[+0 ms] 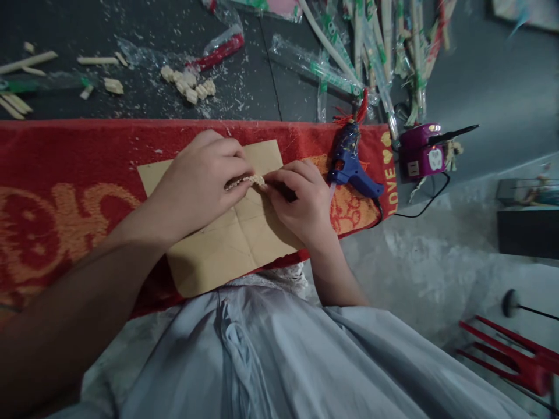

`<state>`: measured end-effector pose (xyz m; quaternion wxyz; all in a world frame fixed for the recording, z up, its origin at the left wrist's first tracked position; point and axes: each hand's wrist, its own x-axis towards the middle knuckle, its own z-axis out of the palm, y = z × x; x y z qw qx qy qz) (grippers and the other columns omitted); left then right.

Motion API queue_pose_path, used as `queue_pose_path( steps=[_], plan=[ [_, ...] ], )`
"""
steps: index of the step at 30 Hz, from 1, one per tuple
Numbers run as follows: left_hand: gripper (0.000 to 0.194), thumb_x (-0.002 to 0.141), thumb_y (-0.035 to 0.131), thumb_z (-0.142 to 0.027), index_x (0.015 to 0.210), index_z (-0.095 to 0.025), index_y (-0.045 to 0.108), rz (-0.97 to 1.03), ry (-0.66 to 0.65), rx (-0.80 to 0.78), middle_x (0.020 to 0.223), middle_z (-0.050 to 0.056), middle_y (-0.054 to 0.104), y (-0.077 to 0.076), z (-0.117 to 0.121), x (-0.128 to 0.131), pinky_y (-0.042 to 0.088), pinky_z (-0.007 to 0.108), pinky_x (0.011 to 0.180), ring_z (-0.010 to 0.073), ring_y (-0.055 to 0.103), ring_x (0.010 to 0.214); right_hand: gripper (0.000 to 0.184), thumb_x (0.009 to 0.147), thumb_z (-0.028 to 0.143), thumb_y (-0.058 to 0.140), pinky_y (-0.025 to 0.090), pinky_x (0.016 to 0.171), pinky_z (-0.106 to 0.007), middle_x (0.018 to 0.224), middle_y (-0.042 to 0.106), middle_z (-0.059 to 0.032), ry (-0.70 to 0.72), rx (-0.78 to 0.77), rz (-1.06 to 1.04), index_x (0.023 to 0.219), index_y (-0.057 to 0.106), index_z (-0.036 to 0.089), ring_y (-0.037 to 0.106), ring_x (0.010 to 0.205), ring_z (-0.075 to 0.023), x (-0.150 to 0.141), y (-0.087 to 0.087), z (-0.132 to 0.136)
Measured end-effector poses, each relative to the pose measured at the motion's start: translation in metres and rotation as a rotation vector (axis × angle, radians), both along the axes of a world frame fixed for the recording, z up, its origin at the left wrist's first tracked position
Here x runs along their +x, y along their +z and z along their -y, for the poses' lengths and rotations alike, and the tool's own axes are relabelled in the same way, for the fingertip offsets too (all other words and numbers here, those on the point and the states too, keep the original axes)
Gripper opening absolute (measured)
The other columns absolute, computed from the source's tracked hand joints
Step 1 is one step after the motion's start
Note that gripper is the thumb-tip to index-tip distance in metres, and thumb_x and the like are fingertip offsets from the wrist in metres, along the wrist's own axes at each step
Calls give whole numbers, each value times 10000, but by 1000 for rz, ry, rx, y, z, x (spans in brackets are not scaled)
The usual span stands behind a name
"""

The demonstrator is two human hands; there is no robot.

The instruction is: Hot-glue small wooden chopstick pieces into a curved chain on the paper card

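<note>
While your left hand (203, 180) and right hand (301, 195), nearly closed, pinch the knobbly strip (257, 180), it looks light, fragile; best held at both ends.

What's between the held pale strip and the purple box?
Head view: the right hand, then the blue glue gun, then yellow hearts on the red towel.

The scene is dimly lit, with a cool grey cast. Dark, soft-edged shadows are thrown on the cardboard (213, 259), and the left forearm (109, 285) is sunk in gloom. Glints are caught by the plastic wrappers (338, 75) — a pale sheen is spread across the table (471, 87) at right. Fine detail is softened in the braided piece (257, 180); edges are stretched and blurred.
</note>
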<state>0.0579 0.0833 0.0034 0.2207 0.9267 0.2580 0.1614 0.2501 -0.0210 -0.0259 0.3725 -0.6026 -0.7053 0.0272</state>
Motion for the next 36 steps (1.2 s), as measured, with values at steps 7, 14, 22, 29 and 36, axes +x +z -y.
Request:
queue_pose_path(
  steps=[7,14,22,29,36],
  plan=[
    [251,1043,546,-310,941,-242,764,19,0,-40,989,62,715,-1,0,2,540,462,980,278,636,1059,113,998,174,659,491,761,-340,873,716,-15,-7,-4,10,926,730,224,631,824,-173,0,0,-1],
    [241,1032,547,-304,973,-249,774,-22,21,-38,1029,80,718,2,2,2,533,473,1013,293,636,1100,110,1009,228,647,487,795,-373,898,698,-39,-18,-132,-26,946,737,227,620,860,-202,-1,4,0],
    [232,1002,561,-326,995,-259,783,-45,32,-12,1034,90,715,1,2,1,542,496,1001,314,646,1101,111,1009,241,666,499,782,-350,890,720,-45,-12,-67,-30,942,748,210,647,852,-197,-3,2,0],
    [248,999,559,-379,991,-256,774,-93,26,26,1048,96,726,10,1,-1,540,508,997,324,651,1096,127,1007,289,674,510,785,-356,890,728,-55,-15,-72,-54,957,754,203,647,861,-210,-3,2,1],
    [327,989,527,-355,1101,-190,787,-96,133,17,1144,97,782,38,-8,-15,520,467,1034,285,654,1088,161,1007,320,663,530,805,-354,923,738,-67,32,-113,-69,1025,765,196,662,888,-214,1,3,1]
  ],
)
